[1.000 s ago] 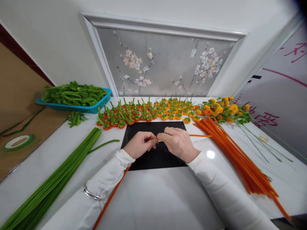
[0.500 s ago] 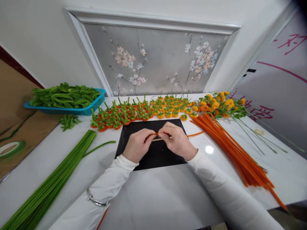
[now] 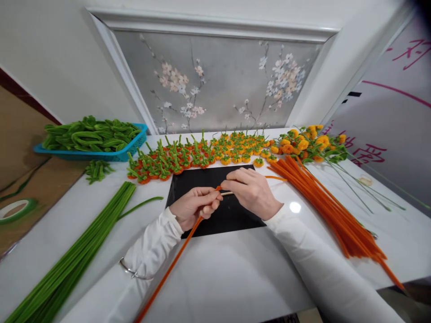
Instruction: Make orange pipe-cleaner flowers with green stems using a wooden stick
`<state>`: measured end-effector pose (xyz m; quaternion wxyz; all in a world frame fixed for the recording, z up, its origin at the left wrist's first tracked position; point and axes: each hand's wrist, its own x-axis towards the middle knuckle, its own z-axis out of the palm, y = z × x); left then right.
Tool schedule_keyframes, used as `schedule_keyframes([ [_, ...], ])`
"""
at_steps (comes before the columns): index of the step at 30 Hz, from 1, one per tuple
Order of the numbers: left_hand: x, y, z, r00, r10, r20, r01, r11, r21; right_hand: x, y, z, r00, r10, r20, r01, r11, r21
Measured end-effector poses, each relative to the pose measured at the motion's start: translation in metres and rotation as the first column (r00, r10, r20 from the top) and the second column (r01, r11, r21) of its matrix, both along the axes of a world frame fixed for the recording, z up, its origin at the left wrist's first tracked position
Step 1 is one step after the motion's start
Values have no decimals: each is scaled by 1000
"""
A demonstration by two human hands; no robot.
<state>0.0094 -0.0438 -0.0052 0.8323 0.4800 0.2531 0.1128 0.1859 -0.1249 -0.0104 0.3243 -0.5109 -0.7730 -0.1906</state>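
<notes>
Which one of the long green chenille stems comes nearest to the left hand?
The curved green chenille stem that bends out rightward, its tip toward the left hand; the others lie nearly straight in the bundle.

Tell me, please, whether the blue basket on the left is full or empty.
Full: green pieces are heaped above the rim of the blue basket, and they hide its floor.
</notes>
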Motion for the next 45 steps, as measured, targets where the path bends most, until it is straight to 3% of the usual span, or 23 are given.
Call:
schedule_keyframes([
  [2,1,-1,-1,999,38,-35,-28,969,247,0,-1,1,1000,-7,10,8,998,-70],
  [4,1,-1,-2,991,99,-85,-33,817,576,-2,-2,2,1000,-13,-26,9,988,-156],
  [5,1,-1,-3,985,146,-91,-30,667,745,-3,-2,2,997,-14,-71,-1,979,-203],
  [7,0,0,-6,975,220,-25,-27,227,974,-5,-3,3,977,-25,-213,-40,955,-294],
  [9,-1,2,-10,979,187,77,-35,-219,975,-7,-3,3,924,-70,-375,-88,917,-388],
  [10,-2,3,-12,984,145,103,-42,-375,926,-8,-3,3,887,-108,-450,-115,890,-441],
  [11,-2,4,-14,988,106,115,-50,-481,875,-8,-3,3,844,-153,-515,-146,857,-494],
  [12,-3,5,-16,990,81,116,-54,-542,839,-8,-2,3,799,-197,-567,-180,823,-539],
  [14,-3,6,-17,991,68,112,-54,-568,821,-7,-1,3,728,-258,-635,-247,765,-594],
  [16,-2,4,-16,990,88,107,-53,-471,881,-5,-1,3,716,-248,-652,-285,749,-597],
  [18,-1,1,-10,990,123,68,-39,-223,974,-2,-1,3,770,-163,-617,-272,791,-548],
  [20,1,-3,-3,992,123,-43,23,166,986,0,-2,4,854,-59,-517,-217,862,-458],
  [22,1,-5,5,988,48,-144,94,555,827,2,-3,5,932,-2,-362,-139,922,-363],
  [23,1,-5,7,988,26,-153,90,710,698,3,-3,5,962,4,-273,-96,941,-324],
  [25,1,-4,8,990,-21,-138,81,892,446,4,-4,7,995,-5,-101,-20,967,-254],
  [28,-1,-1,3,993,-56,-101,83,955,286,5,-6,11,997,-33,67,45,983,-176],
  [31,-1,2,0,993,-39,-113,78,927,367,4,-9,14,990,-44,133,62,989,-138],
  [34,1,0,1,983,53,-176,74,764,642,3,-11,16,986,-36,164,61,987,-151],
  [36,2,-3,1,969,174,-173,52,543,838,1,-13,16,985,-42,167,73,980,-186],
  [38,2,-6,-1,956,274,-108,32,266,963,-3,-15,16,989,-69,129,98,966,-239],
  [41,1,-6,-9,955,295,12,18,-100,995,-9,-17,15,988,-149,-28,130,928,-350],
  [43,0,-4,-14,959,279,55,18,-256,967,-12,-17,14,967,-198,-163,111,897,-429],
  [45,-1,-1,-17,957,282,61,45,-354,934,-12,-17,14,928,-236,-287,63,862,-502],
])
